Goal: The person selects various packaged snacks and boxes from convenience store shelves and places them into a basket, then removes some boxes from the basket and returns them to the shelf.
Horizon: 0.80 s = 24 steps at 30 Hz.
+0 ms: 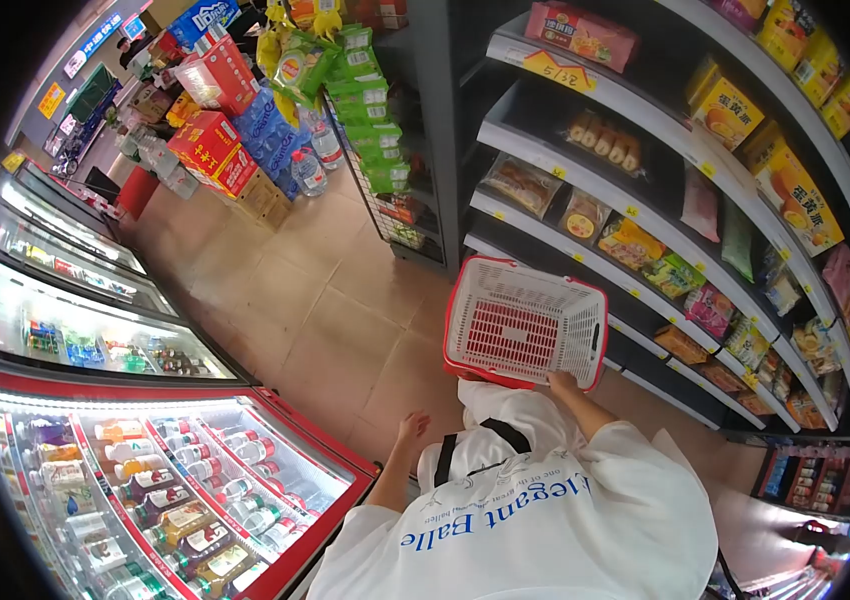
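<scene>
Basket (520, 325) is already in your grip: right hand (565, 384) curls round near edge. Holey bottom shows. Left hand (413, 426) hangs loose, partly open, holding nothing. Buns (605, 142) sit on shelf (533, 120), ahead of right hand; bottles (185, 520) lie left of left hand.

The red-and-white shopping basket (527, 322) looks like smooth plastic, the beige tiled floor (320, 320) faintly glossy, and the white printed shirt (545, 510) soft matt cloth.

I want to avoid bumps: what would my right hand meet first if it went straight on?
The shopping basket, which the right hand already touches at its near rim; beyond that, depth is hard to judge.
</scene>
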Each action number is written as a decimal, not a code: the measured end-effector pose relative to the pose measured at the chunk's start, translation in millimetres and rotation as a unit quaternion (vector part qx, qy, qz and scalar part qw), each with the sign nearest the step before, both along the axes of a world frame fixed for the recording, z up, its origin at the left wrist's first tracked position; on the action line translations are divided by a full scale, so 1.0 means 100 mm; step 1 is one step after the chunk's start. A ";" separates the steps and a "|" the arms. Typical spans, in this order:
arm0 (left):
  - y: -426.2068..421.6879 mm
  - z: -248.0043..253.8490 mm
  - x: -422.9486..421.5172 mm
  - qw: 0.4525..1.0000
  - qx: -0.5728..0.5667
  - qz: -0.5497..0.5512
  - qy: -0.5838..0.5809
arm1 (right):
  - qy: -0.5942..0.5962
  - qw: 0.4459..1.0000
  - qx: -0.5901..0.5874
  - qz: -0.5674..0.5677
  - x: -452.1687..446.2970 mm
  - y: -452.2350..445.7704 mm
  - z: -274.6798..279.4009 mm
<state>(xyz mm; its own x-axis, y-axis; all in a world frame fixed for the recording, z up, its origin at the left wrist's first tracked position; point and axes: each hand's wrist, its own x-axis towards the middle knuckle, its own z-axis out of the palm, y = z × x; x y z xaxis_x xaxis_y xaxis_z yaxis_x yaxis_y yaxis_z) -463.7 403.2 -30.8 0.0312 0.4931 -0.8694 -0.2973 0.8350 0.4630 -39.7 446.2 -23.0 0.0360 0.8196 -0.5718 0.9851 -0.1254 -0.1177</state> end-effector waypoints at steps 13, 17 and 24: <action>1.69 0.16 0.79 0.957 0.115 -0.223 0.147 | 0.118 0.992 -0.009 -0.032 -0.22 -0.04 0.46; 1.73 0.39 0.67 0.967 0.076 -0.235 0.063 | 0.015 0.994 0.046 -0.094 -0.42 -0.12 0.70; 1.97 0.33 0.55 0.955 0.079 -0.287 -0.013 | -0.163 0.896 0.198 -0.364 -0.57 -0.37 0.45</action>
